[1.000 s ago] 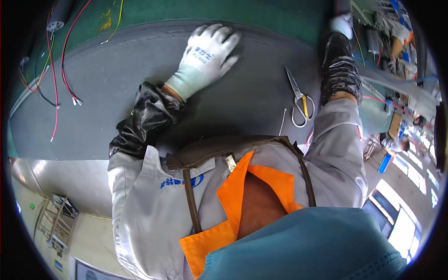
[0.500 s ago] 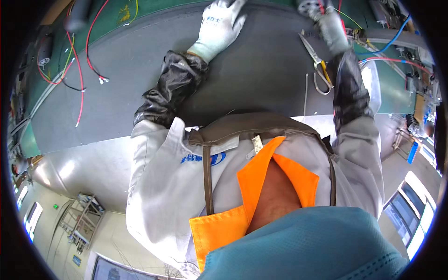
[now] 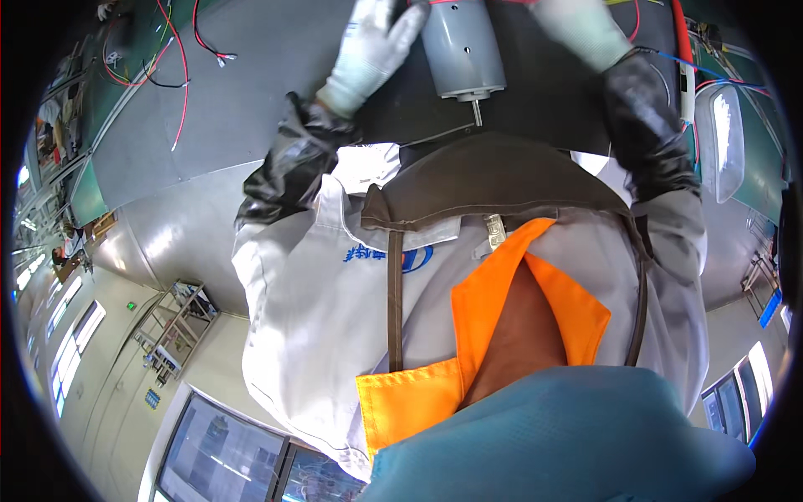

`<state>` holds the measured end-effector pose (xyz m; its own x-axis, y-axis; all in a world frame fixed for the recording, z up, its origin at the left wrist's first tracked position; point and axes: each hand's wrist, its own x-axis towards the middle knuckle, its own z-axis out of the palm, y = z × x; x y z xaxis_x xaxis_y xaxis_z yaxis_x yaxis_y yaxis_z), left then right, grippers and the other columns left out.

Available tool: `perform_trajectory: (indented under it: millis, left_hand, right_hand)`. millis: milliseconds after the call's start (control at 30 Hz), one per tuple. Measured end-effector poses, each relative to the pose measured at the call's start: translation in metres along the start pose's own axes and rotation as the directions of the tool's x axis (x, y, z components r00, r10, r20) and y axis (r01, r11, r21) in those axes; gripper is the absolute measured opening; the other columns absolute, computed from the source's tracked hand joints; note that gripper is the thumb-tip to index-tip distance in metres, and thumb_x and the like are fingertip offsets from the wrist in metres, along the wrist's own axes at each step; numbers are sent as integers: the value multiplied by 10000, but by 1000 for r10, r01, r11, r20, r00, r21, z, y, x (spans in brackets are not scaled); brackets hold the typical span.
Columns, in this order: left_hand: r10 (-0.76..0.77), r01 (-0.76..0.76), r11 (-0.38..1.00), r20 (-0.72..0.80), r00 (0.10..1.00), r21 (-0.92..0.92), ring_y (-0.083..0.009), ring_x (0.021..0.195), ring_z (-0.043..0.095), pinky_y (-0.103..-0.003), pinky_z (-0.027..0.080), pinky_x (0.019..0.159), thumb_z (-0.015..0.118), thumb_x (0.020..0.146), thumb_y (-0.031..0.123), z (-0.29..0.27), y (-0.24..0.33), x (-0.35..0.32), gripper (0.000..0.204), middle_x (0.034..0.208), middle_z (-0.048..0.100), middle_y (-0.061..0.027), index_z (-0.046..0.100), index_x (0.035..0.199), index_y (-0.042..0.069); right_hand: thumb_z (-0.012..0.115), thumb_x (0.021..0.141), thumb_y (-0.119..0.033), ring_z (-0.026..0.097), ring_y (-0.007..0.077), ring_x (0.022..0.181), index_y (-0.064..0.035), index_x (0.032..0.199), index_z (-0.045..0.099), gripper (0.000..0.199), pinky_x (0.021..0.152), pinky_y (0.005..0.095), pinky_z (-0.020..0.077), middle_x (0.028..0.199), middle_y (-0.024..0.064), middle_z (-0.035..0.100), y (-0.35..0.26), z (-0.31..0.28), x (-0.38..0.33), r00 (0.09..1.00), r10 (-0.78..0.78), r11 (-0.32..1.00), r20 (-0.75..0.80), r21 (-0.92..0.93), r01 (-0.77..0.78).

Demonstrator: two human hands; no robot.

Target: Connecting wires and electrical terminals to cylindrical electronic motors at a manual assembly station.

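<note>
One grey motor [image 3: 464, 52] is showing against the dark mat [image 3: 259, 100] near twelve o'clock, its shaft pointing to six. Gloved left hand [image 3: 368, 54] is standing just beside its nine-o'clock side, gloved right hand [image 3: 590, 33], blurred, near its three; the upper edge is cropping both, so whether either is gripping cannot be told. Wires [image 3: 185, 88] are trailing at ten.

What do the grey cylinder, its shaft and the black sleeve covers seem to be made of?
Grey cylinder: probably metal, satin-finished, from its smooth soft sheen. Shaft: likely bare metal, thin and bright. Black sleeve covers: perhaps coated fabric or plastic, glossy, with crinkled highlights.
</note>
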<state>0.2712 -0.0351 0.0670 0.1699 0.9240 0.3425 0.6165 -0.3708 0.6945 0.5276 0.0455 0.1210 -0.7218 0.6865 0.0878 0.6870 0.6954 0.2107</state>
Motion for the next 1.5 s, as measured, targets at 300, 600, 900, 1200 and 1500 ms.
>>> perform_trajectory:
  millis: [300,600,900,1200,1500]
  left_hand:
    - [-426,881,453,834,351,-140,-195,902,676,-339,548,774,454,1041,625,-73,3,33,662,1030,700,-110,615,1284,31]
    - [-611,606,784,346,712,136,-73,558,351,-302,310,505,472,995,727,-24,-13,15,722,617,411,58,542,737,57]
    - [-508,507,856,336,793,98,-52,575,356,-275,321,502,492,997,712,6,-17,28,727,624,409,69,586,805,17]
    - [-343,367,920,726,596,134,-85,759,453,-303,422,647,524,1055,552,-10,-2,58,609,740,535,-17,712,1046,-28]
    - [-480,521,786,860,176,332,-59,505,527,-226,403,457,599,1036,466,-31,7,87,460,649,594,12,742,972,34]
  right_hand:
    - [645,904,-122,646,231,800,-61,1096,694,207,721,381,517,923,111,678,-118,-68,26,792,-603,395,91,897,198]
    - [646,961,-122,659,161,750,-32,1030,758,159,674,328,515,857,37,717,-27,0,-85,942,231,243,-241,952,184]
    - [737,871,-189,689,360,814,-23,982,735,200,745,444,534,888,187,703,34,69,-196,695,705,616,138,365,-698]
    - [670,961,-267,689,212,838,-41,1150,733,301,735,366,540,949,116,715,29,109,-190,783,617,780,-77,198,-594]
    - [642,1012,-151,605,107,768,31,1297,623,339,648,190,491,1159,146,689,-9,49,-143,751,522,-560,404,827,-56]
